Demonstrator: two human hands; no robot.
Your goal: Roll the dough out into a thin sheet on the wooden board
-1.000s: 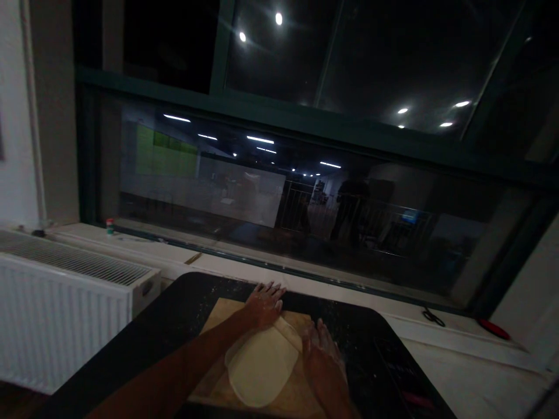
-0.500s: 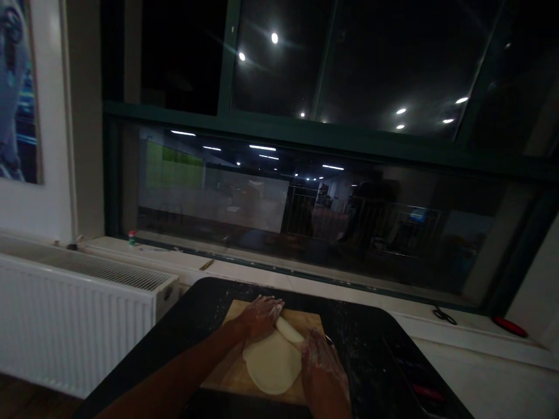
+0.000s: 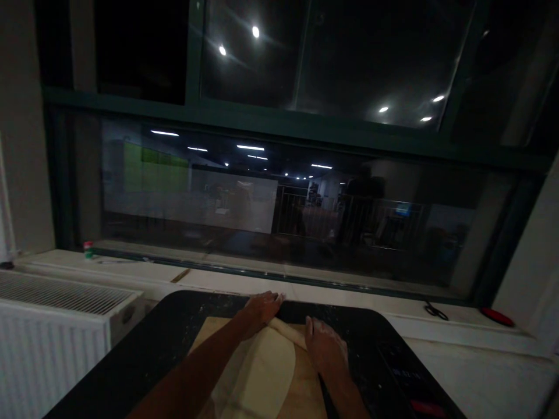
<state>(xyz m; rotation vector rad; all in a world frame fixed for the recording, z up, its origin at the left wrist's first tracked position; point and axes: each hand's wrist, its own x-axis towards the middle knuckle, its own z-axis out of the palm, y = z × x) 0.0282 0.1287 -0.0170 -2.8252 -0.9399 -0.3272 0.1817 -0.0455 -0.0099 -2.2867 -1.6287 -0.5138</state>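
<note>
In the head view a pale rolling pin (image 3: 289, 333) lies slantwise across the far edge of a flattened sheet of dough (image 3: 267, 372). My left hand (image 3: 263, 308) is closed around its far left end, and floury fingers show there. At the other end my right hand (image 3: 325, 344) grips the pin with its fingers curled. Under the dough is a wooden board (image 3: 308, 378), partly covered by my left forearm. Blurred, lighter strips cross the near part of the sheet.
The board rests on a black table (image 3: 174, 331) dusted with flour. A dark phone-like device (image 3: 406, 378) lies at its right. Behind it, scissors (image 3: 435, 311), a red object (image 3: 496, 316) and a small red-and-green container (image 3: 88, 250) sit on the windowsill. A radiator (image 3: 56, 337) stands left.
My hands and the rolling pin have moved away from me, toward the board's far edge. The dough now looks longer and stretches nearer to me. The view has shifted right.
</note>
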